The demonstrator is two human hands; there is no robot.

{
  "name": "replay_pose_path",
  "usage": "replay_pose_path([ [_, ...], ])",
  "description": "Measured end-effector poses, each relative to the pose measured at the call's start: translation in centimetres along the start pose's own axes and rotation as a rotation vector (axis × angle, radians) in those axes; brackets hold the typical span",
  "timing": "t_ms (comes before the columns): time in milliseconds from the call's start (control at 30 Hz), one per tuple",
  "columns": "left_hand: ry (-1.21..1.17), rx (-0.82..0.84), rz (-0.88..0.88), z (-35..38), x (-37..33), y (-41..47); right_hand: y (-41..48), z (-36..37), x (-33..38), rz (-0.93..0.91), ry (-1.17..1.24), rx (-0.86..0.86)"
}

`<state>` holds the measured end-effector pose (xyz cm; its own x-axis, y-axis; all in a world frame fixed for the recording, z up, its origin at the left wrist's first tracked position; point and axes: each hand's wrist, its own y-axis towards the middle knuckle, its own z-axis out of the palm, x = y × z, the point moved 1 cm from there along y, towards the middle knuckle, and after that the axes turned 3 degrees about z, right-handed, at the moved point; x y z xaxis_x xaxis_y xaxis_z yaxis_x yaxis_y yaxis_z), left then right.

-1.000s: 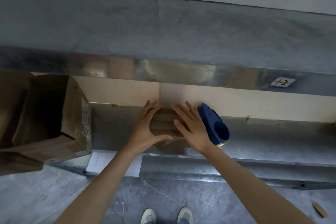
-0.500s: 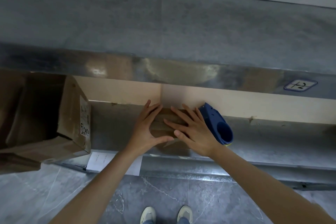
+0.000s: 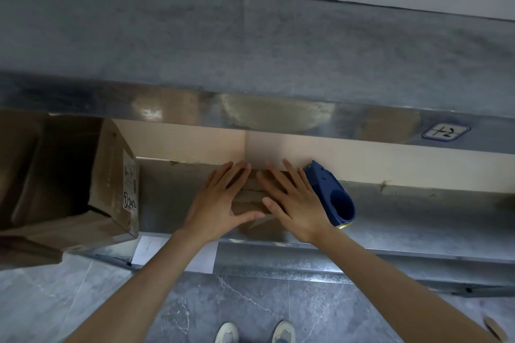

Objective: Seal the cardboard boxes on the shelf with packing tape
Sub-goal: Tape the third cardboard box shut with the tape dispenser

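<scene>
Step in hand: flap closing. Left hand [image 3: 217, 209] and right hand [image 3: 298, 206] press flat on small brown cardboard box [image 3: 250, 196] on lower grey metal shelf [image 3: 418, 211]; grip apart, fingers straight, clasping nothing. Blue plastic tape dispenser [image 3: 334, 198] sits just beside right hand, untouched. Next likely: one hand pins flaps, other takes dispenser.

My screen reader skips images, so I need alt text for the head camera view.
The left hand and right hand press flat on a small cardboard box on a metal shelf. A blue tape dispenser sits just right of them; a larger cardboard box lies at the left.
</scene>
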<state>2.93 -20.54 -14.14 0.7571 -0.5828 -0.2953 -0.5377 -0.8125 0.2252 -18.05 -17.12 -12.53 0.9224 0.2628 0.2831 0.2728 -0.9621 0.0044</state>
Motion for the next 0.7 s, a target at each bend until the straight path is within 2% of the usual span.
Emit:
replay_pose_path([
  [67, -0.057, 0.013, -0.023, 0.1, 0.0, 0.0, 0.0, 0.3, 0.0, 0.071, 0.134, -0.040],
  [233, -0.591, -0.055, -0.191, 0.8, -0.5, 0.0, 0.0, 0.8, 0.4, 0.204, 0.676, -0.259],
  [400, -0.720, -0.132, -0.250, 1.2, -0.7, 0.1, -0.1, 1.2, 0.5, 0.305, 0.994, -0.325],
  [567, -0.728, -0.127, -0.264, 1.3, -0.6, 0.3, 0.0, 1.2, 0.4, 0.339, 1.094, -0.304],
  [700, -0.681, -0.069, -0.247, 0.8, -0.4, 0.2, -0.1, 0.9, 0.2, 0.316, 0.986, -0.259],
])
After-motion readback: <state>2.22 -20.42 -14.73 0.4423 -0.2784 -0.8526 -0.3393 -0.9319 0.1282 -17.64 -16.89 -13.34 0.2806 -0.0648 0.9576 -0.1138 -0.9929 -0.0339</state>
